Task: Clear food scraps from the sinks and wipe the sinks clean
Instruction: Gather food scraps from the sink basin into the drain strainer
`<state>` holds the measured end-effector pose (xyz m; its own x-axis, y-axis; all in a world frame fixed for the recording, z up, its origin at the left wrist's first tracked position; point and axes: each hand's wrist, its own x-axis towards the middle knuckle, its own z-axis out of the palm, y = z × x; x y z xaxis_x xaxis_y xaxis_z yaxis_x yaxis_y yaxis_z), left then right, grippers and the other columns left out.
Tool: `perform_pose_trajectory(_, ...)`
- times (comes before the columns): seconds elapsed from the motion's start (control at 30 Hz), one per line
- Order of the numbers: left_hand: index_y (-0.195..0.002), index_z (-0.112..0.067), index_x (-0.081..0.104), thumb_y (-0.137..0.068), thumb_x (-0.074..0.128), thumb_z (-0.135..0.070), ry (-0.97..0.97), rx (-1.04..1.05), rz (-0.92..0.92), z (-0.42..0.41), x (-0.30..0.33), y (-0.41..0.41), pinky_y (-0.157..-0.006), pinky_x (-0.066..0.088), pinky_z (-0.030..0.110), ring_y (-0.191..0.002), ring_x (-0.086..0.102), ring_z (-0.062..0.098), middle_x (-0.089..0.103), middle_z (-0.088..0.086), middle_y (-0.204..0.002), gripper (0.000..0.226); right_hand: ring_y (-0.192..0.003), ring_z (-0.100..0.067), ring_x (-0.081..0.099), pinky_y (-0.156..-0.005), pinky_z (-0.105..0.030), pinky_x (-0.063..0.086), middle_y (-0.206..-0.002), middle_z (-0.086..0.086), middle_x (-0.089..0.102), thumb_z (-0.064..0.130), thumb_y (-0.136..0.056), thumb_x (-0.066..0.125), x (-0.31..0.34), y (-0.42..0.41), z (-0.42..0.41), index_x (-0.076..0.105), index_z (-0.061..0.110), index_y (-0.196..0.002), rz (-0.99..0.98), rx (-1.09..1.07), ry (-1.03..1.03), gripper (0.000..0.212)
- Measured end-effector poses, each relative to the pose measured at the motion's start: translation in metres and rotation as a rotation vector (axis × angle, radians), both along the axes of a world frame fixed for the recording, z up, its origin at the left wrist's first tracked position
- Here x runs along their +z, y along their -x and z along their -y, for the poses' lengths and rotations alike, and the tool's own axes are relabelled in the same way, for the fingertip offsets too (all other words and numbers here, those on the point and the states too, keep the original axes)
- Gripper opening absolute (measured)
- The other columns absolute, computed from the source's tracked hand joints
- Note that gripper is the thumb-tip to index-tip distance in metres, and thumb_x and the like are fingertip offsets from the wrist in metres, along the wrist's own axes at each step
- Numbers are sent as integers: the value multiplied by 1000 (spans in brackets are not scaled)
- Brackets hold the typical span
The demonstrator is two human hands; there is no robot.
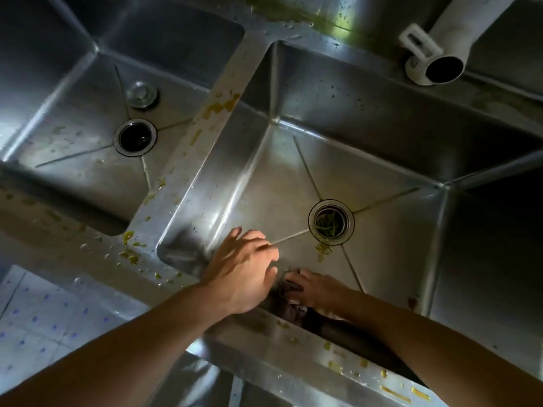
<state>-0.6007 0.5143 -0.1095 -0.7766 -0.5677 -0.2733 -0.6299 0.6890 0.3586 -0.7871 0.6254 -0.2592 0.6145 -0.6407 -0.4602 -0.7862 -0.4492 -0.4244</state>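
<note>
Steel double-sink surface (182, 160), yellow-green smears on its rims; green scraps sit in the right sink's drain (331, 223), centre-right of frame. My left hand (244, 274) hovers, fingers released; my right hand (318, 289), nearer the drain, presses a dark cloth (289, 301) at the near wall. The drain lies up-frame of my right fingers (293, 277).

Two steel sinks are seen side by side. In the right sink (382, 118), green scraps (326, 224) lie in the drain (331, 222). The left hand (245, 274) is held open above the near corner. A dark cloth (289, 289) is pressed by the right hand (317, 289) against the near wall. Yellow scraps (221, 106) are spread on the divider (205, 148).
</note>
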Motion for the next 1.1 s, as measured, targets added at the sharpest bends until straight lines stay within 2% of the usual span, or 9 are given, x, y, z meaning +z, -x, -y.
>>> perform_pose_trajectory(0.1,-100,-24,61,-86,34,-38,7,19,-23,-1,0,1,-99,22,27,-113,44,8,61,-11,-103,33,-126,-32,42,-83,-37,53,-149,-6,35,24,-89,61,-8,0,15,53,31,-129,-97,16,126,42)
perform_pose_trajectory(0.2,-99,-24,62,-84,35,-37,-1,44,-19,1,-2,1,-96,31,28,-108,47,10,61,-8,-101,33,-135,-36,24,-84,-45,53,-153,-4,14,18,-96,43,-14,19,46,32,28,-141,-206,-241,101,47)
perform_pose_trajectory(0.3,-112,-26,61,-88,40,-37,-28,65,5,-2,-4,1,-96,36,29,-110,51,10,63,-8,-110,33,-134,-36,26,-77,-43,54,-149,-4,18,11,-96,39,-11,40,85,34,24,-139,-308,-388,167,45)
perform_pose_trajectory(0.47,-115,-25,60,-90,43,-34,-49,71,27,-2,-6,-1,-88,47,30,-97,61,12,66,-8,-110,31,-133,-34,28,-90,-44,51,-150,-5,25,12,-90,48,15,66,89,47,20,-134,-237,-386,224,45)
perform_pose_trajectory(0.63,-115,-28,56,-87,46,-40,-41,55,99,-2,-3,3,-79,46,29,-96,62,18,66,-7,-107,33,-142,-25,20,-109,-40,38,-156,4,16,16,-92,55,33,77,12,35,33,-144,-140,-186,70,58)
perform_pose_trajectory(0.73,-114,-31,56,-84,50,-44,-64,95,106,-9,1,21,-80,48,28,-97,63,19,67,-7,-108,33,-118,-14,49,-96,-35,49,-141,13,37,43,-93,52,35,80,-44,47,46,-130,-33,-202,-2,37)
perform_pose_trajectory(0.83,-114,-28,56,-86,48,-45,-124,60,71,-34,1,47,-82,47,29,-99,62,19,67,-6,-108,33,-126,-20,41,-92,-28,41,-144,3,34,33,-100,38,27,83,-77,45,27,-134,9,17,-55,35)
perform_pose_trajectory(0.93,-107,-25,55,-88,43,-44,-124,-17,84,-51,-4,57,-80,40,30,-99,59,19,64,-5,-104,29,-116,-26,43,-75,-38,47,-137,-8,38,29,-99,34,16,84,-81,48,19,-127,-77,130,0,33)
perform_pose_trajectory(1.1,-90,-25,52,-85,34,-38,-138,-28,72,-49,-9,52,-70,37,29,-86,61,17,63,-5,-90,23,-96,-24,58,-60,-28,48,-114,-8,59,24,-85,58,12,77,-37,63,18,-101,-97,7,106,19)
